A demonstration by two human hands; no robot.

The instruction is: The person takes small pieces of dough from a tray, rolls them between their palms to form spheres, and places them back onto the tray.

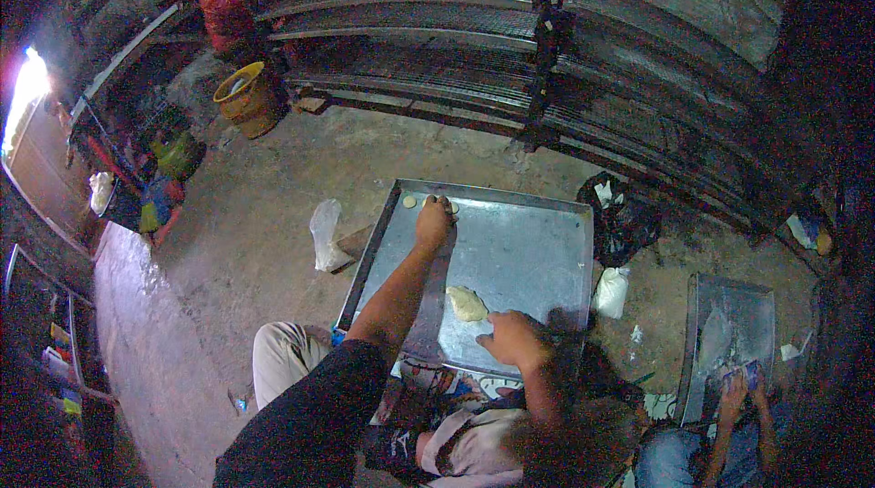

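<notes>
A shallow metal tray (522,256) lies in front of me. Near its far left corner my left hand (434,220) has its fingers curled down at the surface. A small pale dough disc (455,207) shows at those fingertips, partly covered by them. Another dough disc (409,202) lies just left of the hand. A larger lump of dough (468,304) rests toward the tray's near side. Beside that lump is my right hand (518,339), its index finger stretched toward the dough's edge and its thumb apart; nothing shows in its grip.
Left of the tray stands a white plastic bag (328,235); a black bag (629,224) and a white bag (612,293) sit on its right. A co-worker's hands (740,390) are over a second tray (756,313). Wire racks (410,55) and a yellow bucket (248,103) stand behind.
</notes>
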